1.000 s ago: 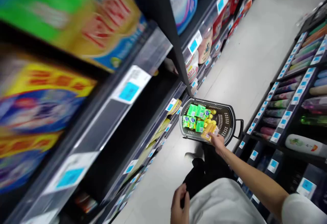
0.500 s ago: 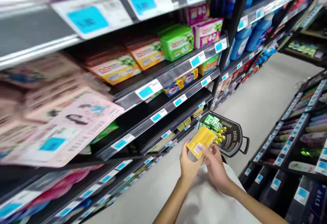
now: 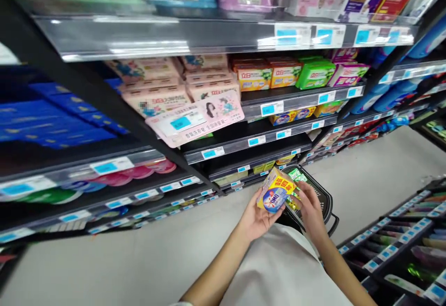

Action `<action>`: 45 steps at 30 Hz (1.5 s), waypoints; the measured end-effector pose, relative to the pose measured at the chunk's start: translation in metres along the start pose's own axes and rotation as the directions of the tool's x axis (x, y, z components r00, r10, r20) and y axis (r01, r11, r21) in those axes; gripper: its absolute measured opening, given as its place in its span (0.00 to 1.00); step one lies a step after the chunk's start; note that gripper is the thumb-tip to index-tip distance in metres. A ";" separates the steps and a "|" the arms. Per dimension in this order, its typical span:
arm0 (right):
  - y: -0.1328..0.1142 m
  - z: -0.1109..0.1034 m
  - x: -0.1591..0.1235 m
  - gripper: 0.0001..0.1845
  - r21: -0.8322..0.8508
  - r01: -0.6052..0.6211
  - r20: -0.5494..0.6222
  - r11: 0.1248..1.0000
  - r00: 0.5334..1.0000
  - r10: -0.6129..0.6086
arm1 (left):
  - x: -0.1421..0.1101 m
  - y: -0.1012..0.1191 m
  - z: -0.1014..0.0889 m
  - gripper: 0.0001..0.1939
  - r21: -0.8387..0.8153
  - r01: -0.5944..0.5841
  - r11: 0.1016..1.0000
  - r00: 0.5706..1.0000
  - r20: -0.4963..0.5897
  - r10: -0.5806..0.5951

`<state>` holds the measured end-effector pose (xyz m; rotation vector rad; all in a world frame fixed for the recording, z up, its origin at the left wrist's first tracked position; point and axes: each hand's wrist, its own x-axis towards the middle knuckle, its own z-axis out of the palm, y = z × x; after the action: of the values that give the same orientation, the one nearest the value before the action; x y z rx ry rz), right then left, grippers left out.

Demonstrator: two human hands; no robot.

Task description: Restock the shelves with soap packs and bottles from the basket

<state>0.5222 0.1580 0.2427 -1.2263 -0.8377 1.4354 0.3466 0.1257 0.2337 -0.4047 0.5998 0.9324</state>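
My left hand [image 3: 256, 217] is closed around a yellow and blue OMO soap pack [image 3: 277, 192], holding it from below and the left with its printed front tilted upward. My right hand [image 3: 310, 206] is just right of the pack, fingers bent and apart, with nothing visibly gripped. Whether its fingertips brush the pack's edge I cannot tell. Behind and below both hands is a black shopping basket [image 3: 326, 200], holding green packets [image 3: 297, 175] and some yellow-green items partly hidden by my right hand.
Soap boxes in orange [image 3: 252, 76], green [image 3: 315, 73] and pink [image 3: 156, 99] line the left shelves. A pink promotional card [image 3: 223, 110] juts out from the shelf edge. Blue bottles [image 3: 369, 96] stand farther along. Another shelf [image 3: 400, 231] borders the aisle on the right.
The soap pack has been turned from its barcode side to its OMO front. My right hand has come off it to the right. The view has swung left, showing more shelf.
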 end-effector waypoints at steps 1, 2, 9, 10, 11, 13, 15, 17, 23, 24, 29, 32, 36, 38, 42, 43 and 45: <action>-0.001 0.001 0.002 0.27 -0.002 -0.007 0.021 1.000 1.000 0.007 | 0.000 -0.004 -0.001 0.35 -0.037 0.030 0.999 1.000 0.011 -0.029; -0.002 0.003 0.004 0.29 -0.003 -0.020 0.046 1.000 0.999 0.020 | -0.001 -0.007 -0.002 0.35 -0.066 0.050 0.997 0.999 0.021 -0.049; -0.007 0.009 0.005 0.35 -0.036 -0.123 0.197 0.992 0.972 0.127 | -0.005 -0.024 -0.008 0.35 -0.154 0.088 0.984 0.993 0.090 -0.075; -0.007 0.010 0.005 0.34 -0.034 -0.131 0.207 0.991 0.969 0.135 | -0.005 -0.026 -0.011 0.36 -0.165 0.088 0.982 0.993 0.099 -0.072; -0.008 0.011 0.004 0.34 -0.030 -0.139 0.215 0.990 0.966 0.142 | -0.004 -0.027 -0.013 0.36 -0.176 0.087 0.980 0.992 0.105 -0.069; -0.009 0.012 0.005 0.32 -0.020 -0.146 0.209 0.989 0.967 0.147 | -0.002 -0.030 -0.015 0.37 -0.196 0.086 0.977 0.992 0.113 -0.065; -0.011 0.012 0.006 0.31 -0.019 -0.135 0.176 0.991 0.975 0.136 | 0.001 -0.032 -0.015 0.37 -0.205 0.092 0.974 0.991 0.111 -0.070; -0.012 0.011 0.007 0.31 -0.011 -0.125 0.131 0.992 0.983 0.125 | 0.004 -0.035 -0.013 0.36 -0.208 0.097 0.973 0.991 0.110 -0.075; -0.014 0.001 0.012 0.30 0.056 -0.063 -0.001 0.996 0.998 0.063 | 0.014 -0.038 -0.003 0.40 -0.122 0.104 0.987 0.978 0.192 -0.079; -0.014 0.000 0.012 0.29 0.068 -0.052 -0.018 0.996 0.998 0.053 | 0.015 -0.038 -0.002 0.41 -0.097 0.103 0.990 0.974 0.211 -0.081; -0.016 -0.005 0.015 0.26 0.156 -0.076 -0.075 0.985 0.993 0.088 | 0.018 -0.035 0.005 0.42 0.142 -0.093 0.985 0.967 0.250 0.055; -0.018 -0.008 0.019 0.24 0.207 -0.072 -0.096 0.976 0.991 0.093 | 0.019 -0.031 0.012 0.36 0.327 -0.388 0.861 0.920 0.195 0.341; -0.018 -0.012 0.025 0.25 0.205 -0.052 -0.122 0.977 0.989 0.078 | 0.021 -0.020 0.021 0.33 0.467 -0.566 0.679 0.814 0.191 0.548; -0.017 -0.011 0.029 0.25 0.220 -0.041 -0.122 0.975 0.990 0.069 | 0.023 -0.015 0.026 0.32 0.507 -0.558 0.657 0.813 0.173 0.556; -0.013 -0.006 0.036 0.25 0.247 0.000 -0.119 0.969 0.992 0.030 | 0.028 -0.010 0.037 0.32 0.533 -0.529 0.660 0.824 0.135 0.551; -0.012 -0.005 0.039 0.26 0.242 0.015 -0.127 0.970 0.992 0.017 | 0.030 -0.009 0.039 0.33 0.535 -0.534 0.655 0.819 0.131 0.559; -0.014 -0.001 0.043 0.28 0.217 0.044 -0.131 0.975 0.991 -0.015 | 0.032 -0.005 0.042 0.33 0.541 -0.546 0.640 0.803 0.119 0.584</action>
<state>0.5289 0.2025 0.2450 -1.1195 -0.5902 1.3699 0.3782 0.1669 0.2457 0.3163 1.0621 1.2888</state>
